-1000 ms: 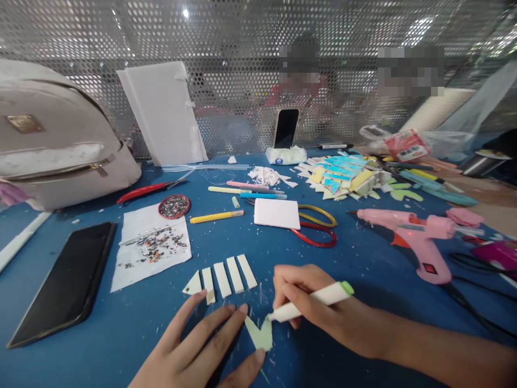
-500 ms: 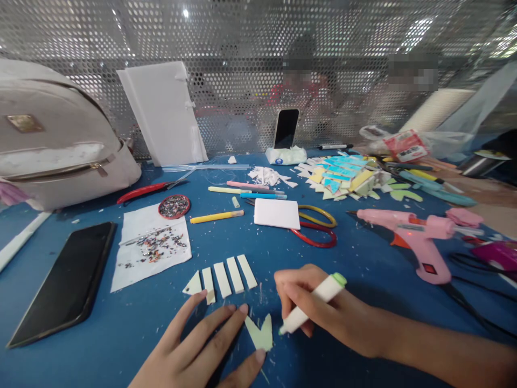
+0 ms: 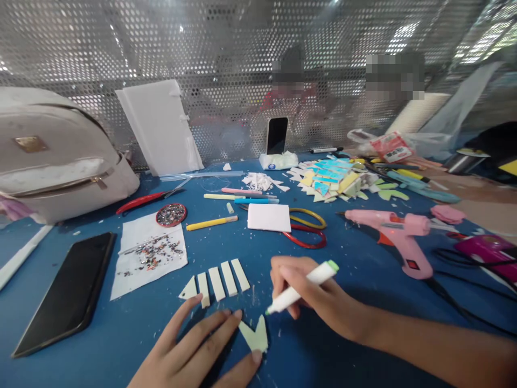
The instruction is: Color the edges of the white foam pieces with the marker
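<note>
**Thin green cut-out pinned flat under a marker tip**

The small pale green cut-out (image 3: 253,335) lies flat on the blue worktop (image 3: 121,334), at about five o'clock from the row of white strips (image 3: 218,280). It is a notched, two-pronged shape. The left hand (image 3: 194,350) rests beside it at nine o'clock with fingers spread on the surface; the thumb tip touches the piece's lower edge and a fingertip sits at its upper left corner.

The right hand (image 3: 311,296) pinches a white marker (image 3: 301,287) with a green end cap, thumb and first fingers closed round the barrel. The tip points down to about seven o'clock and hangs just above the right prong.

The cut-out looks thin and very light, probably foam sheet or card — it would likely skid or lift under a pen stroke unless held. Its prongs seem the weak spots, apt to bend or tear. The broad lower body looks the safest place to press, or to pinch by the edges.

A pink glue gun (image 3: 391,231) lies at two o'clock from the right hand, scissors (image 3: 307,229) at twelve.
</note>
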